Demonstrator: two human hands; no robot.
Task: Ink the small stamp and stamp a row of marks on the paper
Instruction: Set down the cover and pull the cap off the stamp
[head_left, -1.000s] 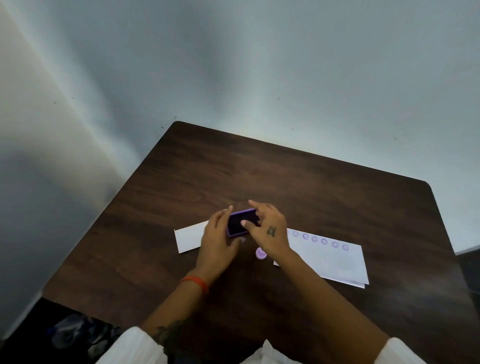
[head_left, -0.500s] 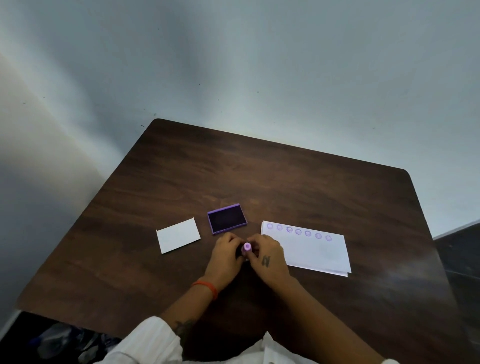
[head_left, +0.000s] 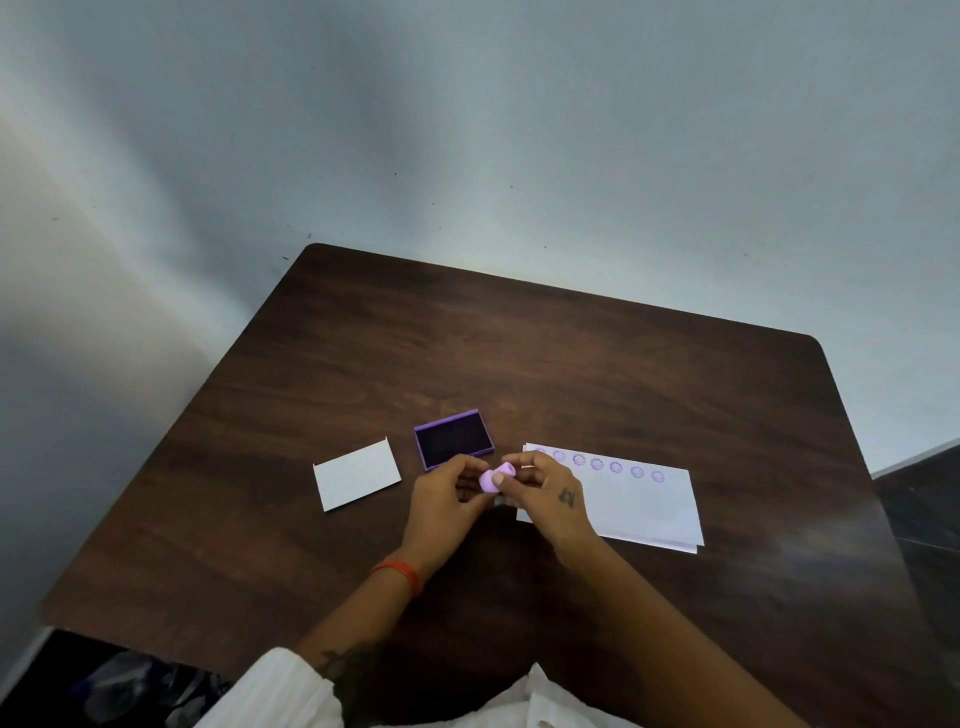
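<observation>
On the left of the dark table (head_left: 623, 364) we see a white card (head_left: 357, 476) lying flat, apart from everything else; we take it for the ink pad's lid set aside where it cannot get in the way, though we cannot tell for sure. Just right of it sits the ink pad (head_left: 453, 439), open with its dark face up, just beyond our hands so the stamp can reach it in one short move. Our left hand (head_left: 441, 506) and right hand (head_left: 553, 493) meet in front of the pad, both above the table, and between them we hold the small stamp (head_left: 497, 475), tilted on its side. The fingers of both hands are closed on it, the left at the pale lilac end, the right at the pinker end; we judge this two-handed hold is for turning or checking it, or perhaps fitting a cap, which we cannot make out. To the right lies the paper (head_left: 639, 512), its near corner under our right hand, with a row of purple marks (head_left: 597, 464) along its far edge. The row looks largely done, with room left at its right end.
</observation>
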